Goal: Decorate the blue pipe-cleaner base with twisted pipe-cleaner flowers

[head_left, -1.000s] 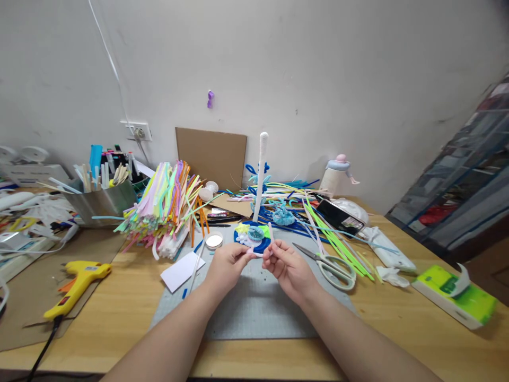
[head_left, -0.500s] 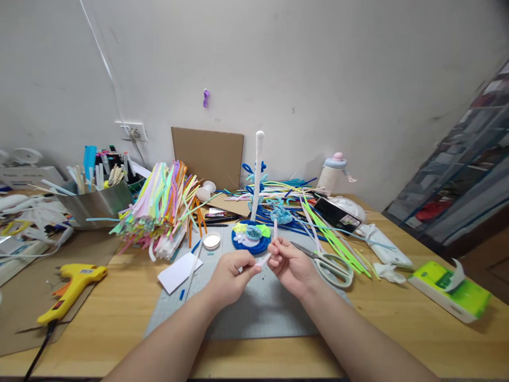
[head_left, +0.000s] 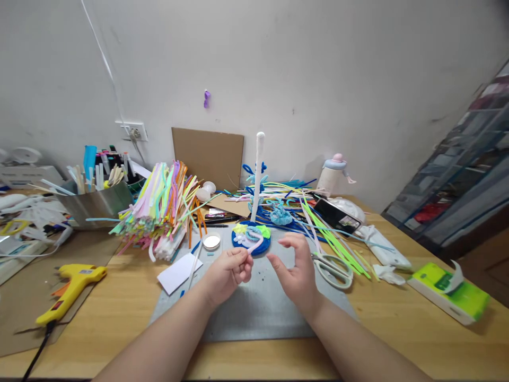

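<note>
A pale pink pipe cleaner, curved over at its upper end, is pinched between the thumb and fingers of my left hand. My right hand holds nothing; its thumb and fingers are apart, a little to the right of the pipe cleaner. Just beyond my hands lies a round blue base with yellow, white, light blue and green fuzzy pieces on it. Behind that base stands a tall white fuzzy post with blue loops around its lower part. Scissors lie beside my right hand, their blades partly hidden by it.
A grey cutting mat lies under my hands. A thick bundle of coloured pipe cleaners is at left, near a yellow glue gun. Loose green pipe cleaners, a phone and a tissue pack lie at right.
My right hand has let go of the pink pipe cleaner and opened, moving slightly right. The pipe cleaner, still in my left hand, now shows a curved upper end.
</note>
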A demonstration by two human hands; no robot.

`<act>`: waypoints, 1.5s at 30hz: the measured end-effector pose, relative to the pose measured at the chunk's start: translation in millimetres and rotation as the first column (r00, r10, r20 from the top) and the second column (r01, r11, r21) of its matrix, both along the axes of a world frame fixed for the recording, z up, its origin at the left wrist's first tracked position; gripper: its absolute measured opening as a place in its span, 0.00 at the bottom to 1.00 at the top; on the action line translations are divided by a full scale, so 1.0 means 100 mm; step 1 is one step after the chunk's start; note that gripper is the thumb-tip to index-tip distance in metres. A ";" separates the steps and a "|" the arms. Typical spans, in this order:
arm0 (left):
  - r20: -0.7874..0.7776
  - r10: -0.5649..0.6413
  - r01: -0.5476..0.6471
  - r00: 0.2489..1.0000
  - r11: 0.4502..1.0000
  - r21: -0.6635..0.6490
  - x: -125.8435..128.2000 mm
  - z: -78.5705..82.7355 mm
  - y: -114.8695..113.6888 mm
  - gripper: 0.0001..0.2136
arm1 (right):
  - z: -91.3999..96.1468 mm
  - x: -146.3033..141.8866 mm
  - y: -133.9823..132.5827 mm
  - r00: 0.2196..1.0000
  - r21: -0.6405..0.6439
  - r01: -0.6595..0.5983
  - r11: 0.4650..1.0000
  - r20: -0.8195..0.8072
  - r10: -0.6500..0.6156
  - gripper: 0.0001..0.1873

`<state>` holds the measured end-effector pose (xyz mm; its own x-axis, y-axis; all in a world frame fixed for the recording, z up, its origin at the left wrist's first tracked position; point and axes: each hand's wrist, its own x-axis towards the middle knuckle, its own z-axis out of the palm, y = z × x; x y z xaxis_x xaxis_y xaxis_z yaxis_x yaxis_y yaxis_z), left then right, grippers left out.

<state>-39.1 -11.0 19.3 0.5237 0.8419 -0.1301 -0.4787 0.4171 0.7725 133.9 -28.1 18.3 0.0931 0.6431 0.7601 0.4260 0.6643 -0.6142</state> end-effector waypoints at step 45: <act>-0.495 0.382 0.198 0.780 0.600 0.775 -0.06 0.10 -0.05 0.12 | 0.02 -0.11 -0.07 0.916 -0.550 -0.388 0.740 -0.143 0.374 0.11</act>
<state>-44.6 -15.5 29.1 0.4986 0.7965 0.3420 0.1672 -0.4755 0.8637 123.4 -35.1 20.0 -0.2400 0.9356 0.2591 0.1943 0.3078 -0.9314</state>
